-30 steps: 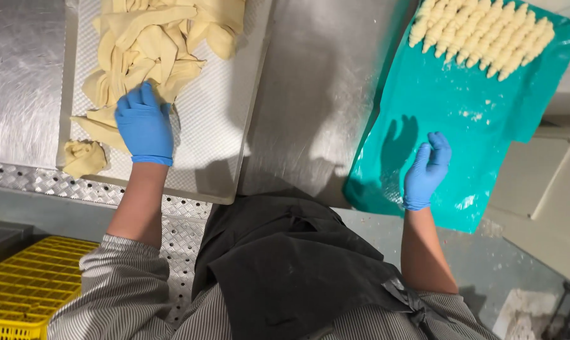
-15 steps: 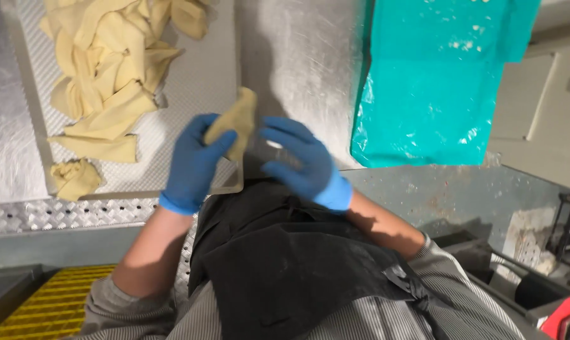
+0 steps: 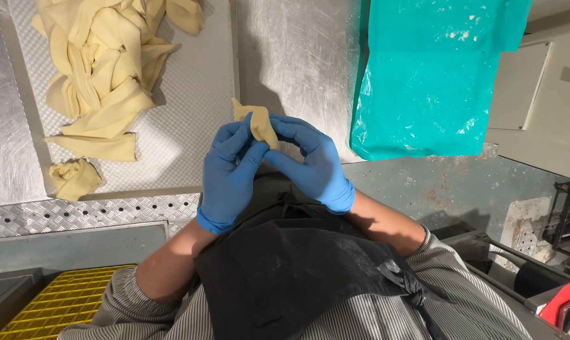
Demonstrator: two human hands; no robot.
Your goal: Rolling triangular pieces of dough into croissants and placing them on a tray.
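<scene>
Now both hands, left [image 3: 229, 170] and right [image 3: 313, 164], pinch the dough [image 3: 255, 123] in their fingers; squeezed harder, it could tear.

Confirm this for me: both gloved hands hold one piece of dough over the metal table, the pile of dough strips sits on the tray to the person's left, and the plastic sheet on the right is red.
Not quite. The head view shows the plastic sheet is teal green, not red. The rest stands: the left hand and right hand hold one piece of dough over the metal table, and the pile of dough strips sits on the tray to the left.
</scene>
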